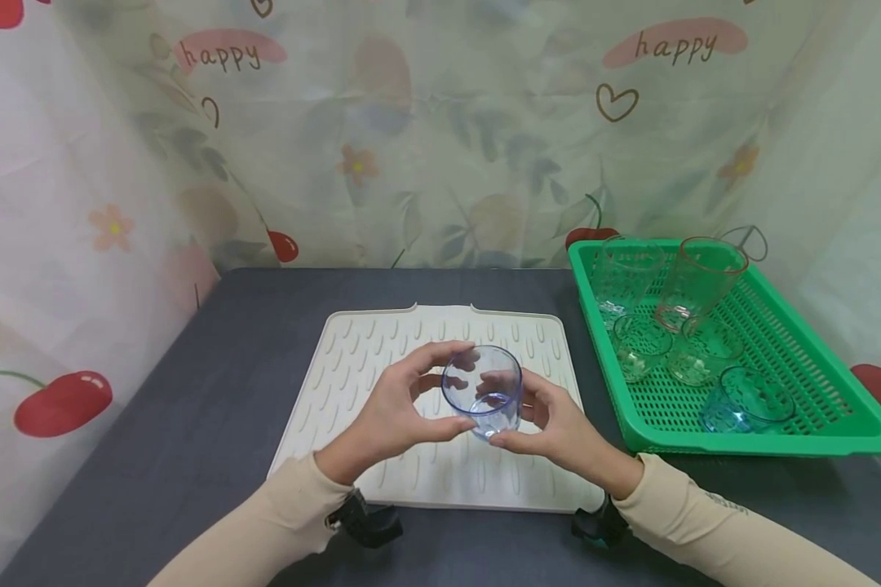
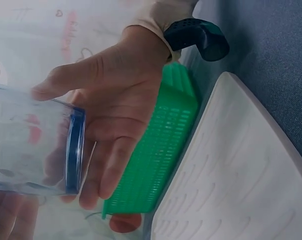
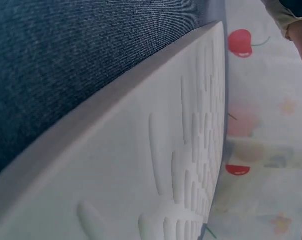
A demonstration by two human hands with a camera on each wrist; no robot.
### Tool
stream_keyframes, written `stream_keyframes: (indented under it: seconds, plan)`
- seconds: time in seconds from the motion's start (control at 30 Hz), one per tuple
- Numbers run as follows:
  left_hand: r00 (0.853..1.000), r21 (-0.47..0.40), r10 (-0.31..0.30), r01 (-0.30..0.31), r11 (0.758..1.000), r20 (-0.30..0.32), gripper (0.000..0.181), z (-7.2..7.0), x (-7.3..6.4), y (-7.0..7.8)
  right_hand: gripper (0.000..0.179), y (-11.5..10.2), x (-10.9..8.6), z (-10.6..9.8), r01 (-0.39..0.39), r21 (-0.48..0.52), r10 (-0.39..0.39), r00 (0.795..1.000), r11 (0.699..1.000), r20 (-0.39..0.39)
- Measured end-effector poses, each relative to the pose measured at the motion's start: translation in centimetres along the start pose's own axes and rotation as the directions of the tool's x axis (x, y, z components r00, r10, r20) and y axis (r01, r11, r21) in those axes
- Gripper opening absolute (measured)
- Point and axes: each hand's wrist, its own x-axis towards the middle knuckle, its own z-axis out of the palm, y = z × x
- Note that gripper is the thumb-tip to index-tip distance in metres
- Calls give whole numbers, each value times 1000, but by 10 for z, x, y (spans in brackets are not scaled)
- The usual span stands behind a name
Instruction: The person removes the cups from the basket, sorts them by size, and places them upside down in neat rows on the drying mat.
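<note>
A clear drinking glass with a bluish tint and a blue rim (image 1: 484,401) is held up between both hands, over a white ribbed drying mat (image 1: 411,473). Its mouth tilts toward the head camera. My left hand (image 1: 400,399) grips it from the left, thumb low in front and fingers behind the rim. From the other side my right hand (image 1: 558,420) holds it, thumb near the base, fingers partly seen through the glass. The left wrist view shows the right palm (image 2: 123,95) beside the glass (image 2: 23,145). The right wrist view shows mostly the mat (image 3: 131,165).
On the right, a green perforated basket (image 1: 844,408) holds several glasses, including a tall one with a red rim (image 1: 705,281) and a blue tumbler (image 1: 752,399). A dark cloth (image 1: 169,424) covers the table. Patterned curtains (image 1: 440,147) surround it.
</note>
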Motion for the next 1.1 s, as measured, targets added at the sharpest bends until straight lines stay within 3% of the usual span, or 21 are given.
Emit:
stream_keyframes:
  seconds: [0.23, 0.5, 0.7, 1.1]
  plan:
    - [1000, -59, 10, -11, 998, -9, 73, -1, 1, 3, 60, 1, -1, -2, 8, 5, -8, 1000, 1000, 8]
    - [996, -157, 84, -85, 984, -17, 68, -1, 2, 1, 53, -5, -3, -6, 36, -41, -36, 999, 999, -2]
    - [1000, -210, 13, -17, 978, -17, 71, -2, -1, -3, 51, -14, -6, -13, 39, -116, -47, 997, 992, -63]
    - [993, -138, -112, 107, 985, -27, 74, 0, -5, -10, 53, -31, -2, -22, 186, -57, -192, 971, 981, -144]
